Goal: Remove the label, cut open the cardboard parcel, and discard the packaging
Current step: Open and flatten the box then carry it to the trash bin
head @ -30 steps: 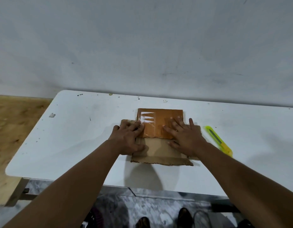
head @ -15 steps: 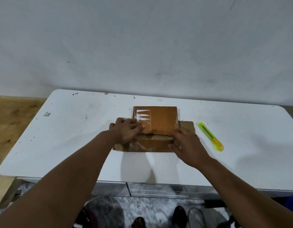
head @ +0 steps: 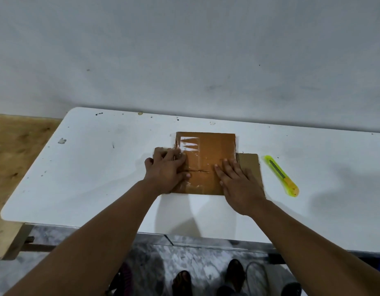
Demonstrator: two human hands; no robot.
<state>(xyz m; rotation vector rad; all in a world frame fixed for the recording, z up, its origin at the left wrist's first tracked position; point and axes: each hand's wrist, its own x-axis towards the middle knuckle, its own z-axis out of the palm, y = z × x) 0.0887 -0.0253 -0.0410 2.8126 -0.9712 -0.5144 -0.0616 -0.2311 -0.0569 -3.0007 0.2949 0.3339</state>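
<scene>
The flat cardboard parcel, covered in shiny brown tape, lies on the white table near the middle. A short slit runs across its top. My left hand grips its left edge with bent fingers, over a plain cardboard flap. My right hand lies flat and spread on the parcel's right near part, holding nothing. A plain cardboard flap sticks out to the right, beside that hand. A glossy clear patch shows at the parcel's far left corner.
A yellow-green utility knife lies on the table right of the parcel, angled toward the near right. A grey wall stands right behind the table. A wooden floor is at the left, and my feet show below the table's near edge.
The near cardboard flap that lay open toward me has been folded up over the parcel. My right hand moved from the near edge onto the top. The view shifted slightly.
</scene>
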